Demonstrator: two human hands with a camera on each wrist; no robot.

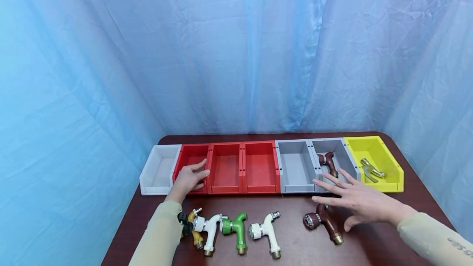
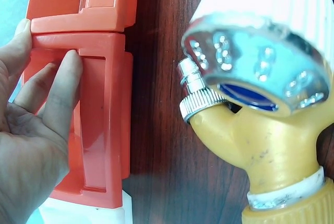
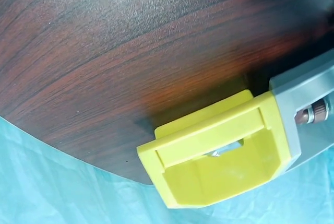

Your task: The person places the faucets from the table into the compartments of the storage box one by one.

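Faucet (image 1: 328, 221) in dark maroon lies on the surface (image 1: 292, 212), just beside the right hand (image 1: 354, 200), its round handle toward the left and its brass threaded end toward the person. It should handle as a stiff, fairly light piece, a little heavier at the metal end; the glossy body looks smooth enough to slip under a careless pinch, but hardly fragile. The best hold is probably round the straight barrel between handle and threads, since the handle could turn under the fingers. The right hand is spread, fingers and thumb apart, with nothing in it. To the left along the surface lie a white faucet (image 1: 271, 233), a green faucet (image 1: 240, 233), a second white faucet (image 1: 210, 233) and a yellow faucet (image 2: 282, 151), which likely call for the same barrel grip. The left hand (image 1: 189, 179) is at the leftmost red bin (image 2: 115, 130), fingers loosely bent and apart, no faucet visible in them; whether they press the bin's wall I cannot tell. Farther right, a gray bin (image 1: 341, 157) contains another maroon faucet (image 1: 329, 164), and the yellow bin (image 1: 391, 186) a small metal faucet (image 1: 377, 173).
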